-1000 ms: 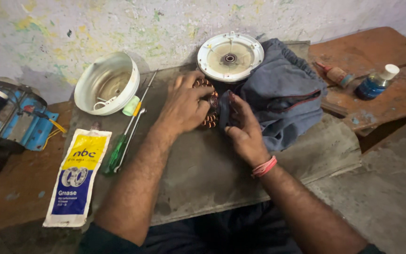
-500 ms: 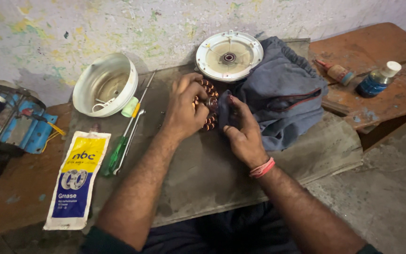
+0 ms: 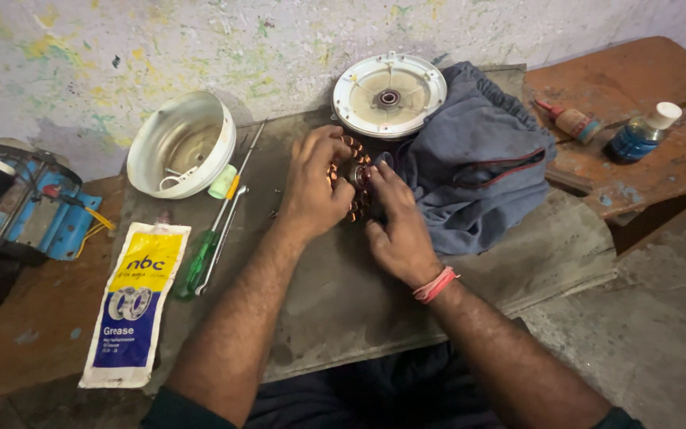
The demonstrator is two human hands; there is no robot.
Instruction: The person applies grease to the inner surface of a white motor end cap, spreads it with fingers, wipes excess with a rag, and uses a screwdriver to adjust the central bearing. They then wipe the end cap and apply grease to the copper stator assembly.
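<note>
A: What are the two hands doing?

B: Both are working on a round part wound with copper coils [image 3: 356, 184], which is lying on the grey slab [image 3: 335, 302] near its far edge, just in front of the white round cover [image 3: 389, 94]. The left hand [image 3: 314, 184] is lying over the left side of the coil part, fingers curled down and close together on its rim. The right hand [image 3: 397, 226] is coming in from the right, fingertips pressing at the middle of the part (whether they are pinching something small there, I cannot tell).

A: And what is sitting around them?

B: A crumpled grey cloth [image 3: 478, 167] is lying just right of the hands, touching the white cover. To the left, a white bowl-shaped housing [image 3: 180, 143] is tilting against the wall, and a green-handled screwdriver [image 3: 210, 250] is lying beside a thin metal tool [image 3: 230, 222]. A yellow, white and blue pouch [image 3: 132, 302] is lying at the slab's left edge. A blue machine [image 3: 29, 210] is standing at far left.

A: Anything on the right?

B: A small blue bottle with a white cap [image 3: 641, 133] and a small brown tube [image 3: 569, 121] are resting on the reddish wooden bench [image 3: 660, 171], well apart from the hands. A red thread band [image 3: 434, 284] is circling the right wrist.
</note>
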